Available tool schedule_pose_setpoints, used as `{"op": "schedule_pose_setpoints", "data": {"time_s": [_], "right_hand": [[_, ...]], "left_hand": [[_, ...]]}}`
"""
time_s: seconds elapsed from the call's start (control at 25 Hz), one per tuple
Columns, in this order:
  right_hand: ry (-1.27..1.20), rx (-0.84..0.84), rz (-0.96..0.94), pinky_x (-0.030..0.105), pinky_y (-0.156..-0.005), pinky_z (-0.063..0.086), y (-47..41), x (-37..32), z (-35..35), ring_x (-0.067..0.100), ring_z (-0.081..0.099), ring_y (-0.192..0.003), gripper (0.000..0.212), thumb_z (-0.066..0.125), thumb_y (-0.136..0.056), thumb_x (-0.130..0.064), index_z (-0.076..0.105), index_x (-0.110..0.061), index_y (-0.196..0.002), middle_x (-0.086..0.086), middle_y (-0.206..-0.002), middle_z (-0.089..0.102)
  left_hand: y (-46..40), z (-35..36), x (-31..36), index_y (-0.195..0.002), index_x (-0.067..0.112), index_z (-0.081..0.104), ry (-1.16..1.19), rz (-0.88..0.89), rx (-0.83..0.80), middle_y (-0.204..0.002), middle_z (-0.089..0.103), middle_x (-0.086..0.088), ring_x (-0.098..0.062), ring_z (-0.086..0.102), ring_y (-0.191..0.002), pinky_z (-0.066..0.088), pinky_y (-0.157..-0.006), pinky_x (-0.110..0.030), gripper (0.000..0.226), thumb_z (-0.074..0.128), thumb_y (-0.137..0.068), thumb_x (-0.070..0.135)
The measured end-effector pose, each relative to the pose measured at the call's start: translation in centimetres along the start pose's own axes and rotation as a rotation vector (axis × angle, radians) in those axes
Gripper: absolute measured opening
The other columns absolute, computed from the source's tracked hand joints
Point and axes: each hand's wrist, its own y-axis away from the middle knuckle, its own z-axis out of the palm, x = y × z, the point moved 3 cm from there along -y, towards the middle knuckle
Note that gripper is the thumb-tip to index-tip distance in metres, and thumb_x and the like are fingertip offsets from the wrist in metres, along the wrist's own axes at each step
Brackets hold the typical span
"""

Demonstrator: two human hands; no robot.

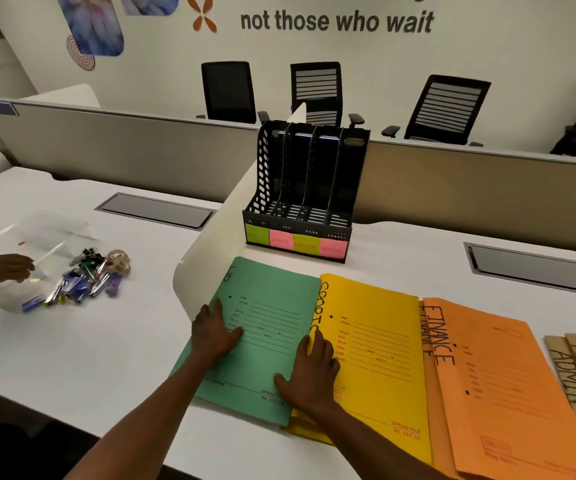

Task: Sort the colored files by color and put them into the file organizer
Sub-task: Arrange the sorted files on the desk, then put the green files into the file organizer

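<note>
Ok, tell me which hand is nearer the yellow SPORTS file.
Right. The right hand lies across the seam where the green file meets the yellow SPORTS file, touching it; the left hand rests at the green file's far edge.

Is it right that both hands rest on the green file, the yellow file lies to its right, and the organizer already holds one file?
Not quite. The head view shows the organizer with all its slots empty. The rest holds: the left hand and right hand rest on the green file, and the yellow file lies to its right.
</note>
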Motion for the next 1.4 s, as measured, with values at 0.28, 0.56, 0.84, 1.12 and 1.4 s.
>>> {"op": "schedule_pose_setpoints", "data": {"time_s": [0.28,0.56,0.84,1.12,1.4], "right_hand": [[0.066,0.000,-0.038,0.052,-0.118,0.010,-0.3,0.6,0.7,0.036,-0.007,-0.149,0.098,0.043,-0.081,-0.075,0.009,-0.022,-0.157,0.008,-0.164,-0.013],[0.076,-0.009,-0.097,0.058,-0.118,-0.004,-1.0,1.5,0.7,0.032,-0.021,-0.150,0.090,0.035,-0.087,-0.075,0.004,-0.029,-0.158,0.006,-0.164,-0.018],[0.208,0.021,-0.265,0.055,-0.117,-0.019,-0.7,0.4,1.2,0.031,-0.027,-0.148,0.091,0.022,-0.085,-0.079,0.010,-0.028,-0.158,0.011,-0.165,-0.011],[0.222,-0.163,-0.374,0.046,-0.120,-0.013,-1.8,-1.8,2.5,0.033,-0.015,-0.151,0.106,0.040,-0.076,-0.083,0.000,-0.030,-0.158,0.013,-0.165,-0.009],[0.234,-0.174,-0.368,0.048,-0.119,-0.012,-2.3,-2.1,3.0,0.036,-0.016,-0.150,0.107,0.047,-0.074,-0.080,0.000,-0.032,-0.157,0.014,-0.165,-0.011]], "left_hand": [[0.2,2.1,0.8,-0.157,0.020,0.005,-0.154,0.114,-0.052,-0.164,-0.003,-0.011,-0.032,-0.007,-0.151,0.001,-0.120,-0.052,0.093,0.052,-0.088,0.062],[-0.4,1.7,0.3,-0.157,0.018,0.003,-0.206,0.147,-0.065,-0.164,-0.007,-0.008,-0.030,-0.010,-0.151,0.001,-0.123,-0.050,0.091,0.049,-0.091,0.060],[-0.3,1.1,-0.4,-0.155,0.017,0.019,-0.117,0.107,0.029,-0.162,0.012,-0.011,-0.031,0.008,-0.150,0.011,-0.122,-0.045,0.083,0.056,-0.090,0.053],[2.0,1.4,-2.4,-0.130,0.018,0.051,0.019,-0.227,0.292,-0.133,0.043,-0.009,-0.035,0.041,-0.123,0.036,-0.101,-0.053,0.065,0.067,-0.073,0.046],[1.0,-0.2,-3.2,-0.133,0.021,0.045,0.056,-0.343,0.178,-0.126,0.056,-0.012,-0.036,0.050,-0.117,0.040,-0.097,-0.048,0.070,0.065,-0.075,0.054]]}}
